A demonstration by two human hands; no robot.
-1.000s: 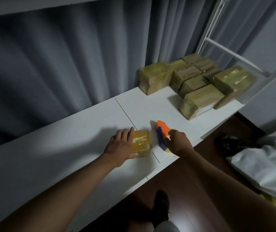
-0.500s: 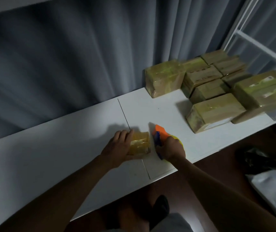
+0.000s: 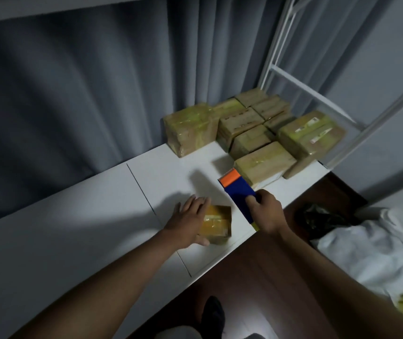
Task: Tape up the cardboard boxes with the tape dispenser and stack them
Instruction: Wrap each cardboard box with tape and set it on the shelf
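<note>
A small cardboard box [image 3: 218, 222] wrapped in yellowish tape lies near the front edge of the white table [image 3: 73, 228]. My left hand [image 3: 188, 221] rests on its left side with fingers spread flat and the thumb against its front. My right hand [image 3: 266, 211] grips the blue tape dispenser [image 3: 238, 192], whose orange end points away from me. The dispenser is lifted just right of the small box and apart from it. A group of several taped cardboard boxes [image 3: 252, 133] sits at the table's far right end.
Grey curtains [image 3: 85, 94] hang behind the table. A white metal rack [image 3: 293, 77] stands at the right behind the boxes. White cloth [image 3: 371, 253] and a dark bag [image 3: 320, 216] lie on the right beside the dark wood floor [image 3: 256, 277]. My foot [image 3: 212, 316] shows below.
My right hand has lifted the tape dispenser up and away to the right of the small box. My left hand stays on the box, its fingers now spread flatter.
</note>
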